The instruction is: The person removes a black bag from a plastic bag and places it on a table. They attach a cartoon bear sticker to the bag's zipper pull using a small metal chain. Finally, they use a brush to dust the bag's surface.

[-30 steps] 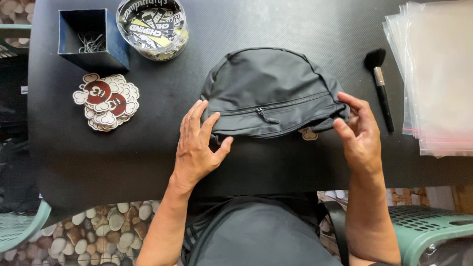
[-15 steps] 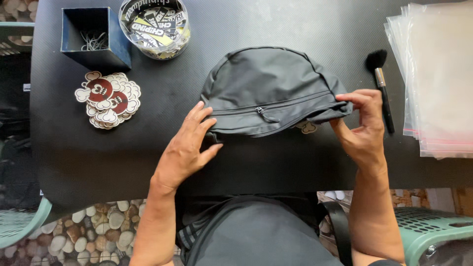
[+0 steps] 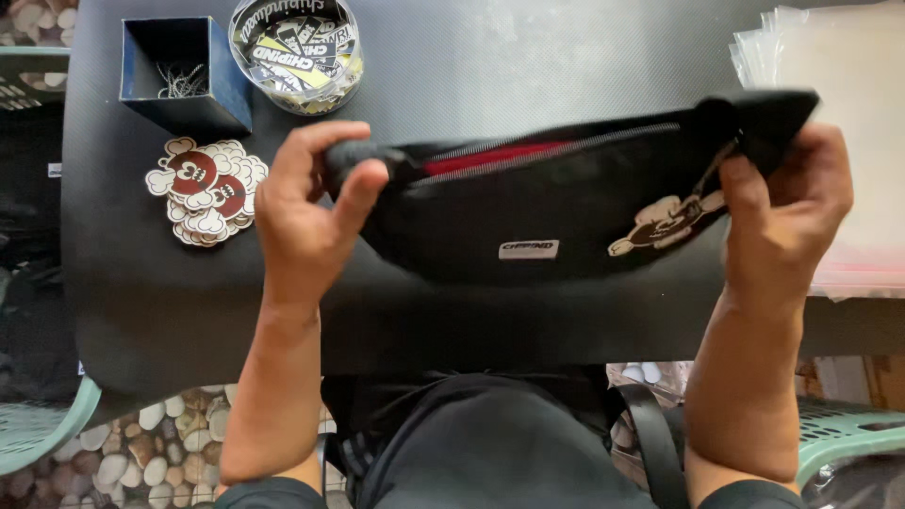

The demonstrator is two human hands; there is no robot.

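Note:
A black waist bag point(image 3: 556, 212) is held up above the black table point(image 3: 471, 66), stretched between both hands. Its front faces me, with a small white label, a cartoon-figure charm near the right end, and a zip along the top showing a strip of red. My left hand point(image 3: 311, 212) pinches the bag's left end. My right hand point(image 3: 787, 212) grips the right end.
A dark blue box point(image 3: 184, 75) holding metal clips stands at the back left, a round clear tub point(image 3: 297, 47) of stickers beside it. A pile of cartoon-shaped stickers point(image 3: 203, 188) lies left. Clear plastic sleeves point(image 3: 839, 57) are stacked at the right.
The bag lay flat on the table under both hands; now it is lifted and turned so its front side faces me, stretched between the hands. The brush at the right is hidden.

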